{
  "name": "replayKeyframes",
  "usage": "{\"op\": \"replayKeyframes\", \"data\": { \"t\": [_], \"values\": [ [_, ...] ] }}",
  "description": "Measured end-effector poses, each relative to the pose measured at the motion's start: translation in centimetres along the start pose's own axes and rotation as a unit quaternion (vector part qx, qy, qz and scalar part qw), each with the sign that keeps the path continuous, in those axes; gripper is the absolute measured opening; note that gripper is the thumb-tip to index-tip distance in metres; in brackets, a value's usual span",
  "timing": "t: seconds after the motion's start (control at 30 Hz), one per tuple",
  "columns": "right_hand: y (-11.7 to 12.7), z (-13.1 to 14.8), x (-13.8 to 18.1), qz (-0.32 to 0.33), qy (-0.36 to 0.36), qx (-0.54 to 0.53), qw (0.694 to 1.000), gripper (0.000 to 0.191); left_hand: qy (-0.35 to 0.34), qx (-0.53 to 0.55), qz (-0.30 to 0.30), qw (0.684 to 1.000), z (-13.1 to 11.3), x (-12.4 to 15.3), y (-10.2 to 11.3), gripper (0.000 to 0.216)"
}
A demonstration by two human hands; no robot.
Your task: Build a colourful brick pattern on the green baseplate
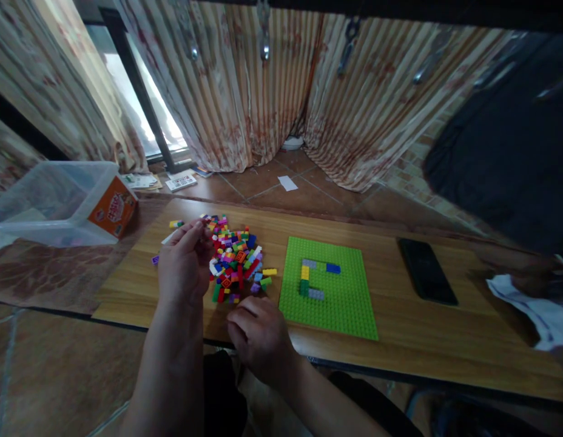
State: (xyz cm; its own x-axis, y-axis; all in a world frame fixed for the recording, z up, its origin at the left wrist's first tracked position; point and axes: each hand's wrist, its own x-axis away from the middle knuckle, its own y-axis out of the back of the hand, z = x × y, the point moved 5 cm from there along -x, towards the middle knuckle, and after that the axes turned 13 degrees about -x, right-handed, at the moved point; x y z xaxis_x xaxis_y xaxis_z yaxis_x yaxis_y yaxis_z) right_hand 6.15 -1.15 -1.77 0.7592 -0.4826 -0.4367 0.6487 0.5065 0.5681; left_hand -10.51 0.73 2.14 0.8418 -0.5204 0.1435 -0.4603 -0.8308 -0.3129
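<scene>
A pile of small coloured bricks lies on a low wooden table. My left hand hovers at the pile's left edge, its fingers pinched together near the top bricks; what it pinches is too small to name. At the near table edge rests my right hand, curled into a loose fist just below the pile. To the right lies a green baseplate carrying a few bricks: grey, yellow, green and a blue brick.
A black phone lies on the table right of the baseplate. A clear plastic bin with an orange label sits on the floor at left. Striped curtains hang behind. White cloth lies at far right.
</scene>
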Motion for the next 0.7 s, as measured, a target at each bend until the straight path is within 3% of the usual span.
{"op": "replayKeyframes", "data": {
  "t": [0.37,0.7],
  "values": [
    [0.2,-0.5,-0.1,-0.012,0.001,0.016,1.0,0.026,0.019,0.04,-0.025,0.999,-0.3,-0.3,0.7,0.004],
    [0.0,-2.0,-0.3,0.016,-0.015,0.04,0.999,0.016,0.01,0.028,-0.041,0.999,-0.4,-0.3,1.0,0.016]
  ]
}}
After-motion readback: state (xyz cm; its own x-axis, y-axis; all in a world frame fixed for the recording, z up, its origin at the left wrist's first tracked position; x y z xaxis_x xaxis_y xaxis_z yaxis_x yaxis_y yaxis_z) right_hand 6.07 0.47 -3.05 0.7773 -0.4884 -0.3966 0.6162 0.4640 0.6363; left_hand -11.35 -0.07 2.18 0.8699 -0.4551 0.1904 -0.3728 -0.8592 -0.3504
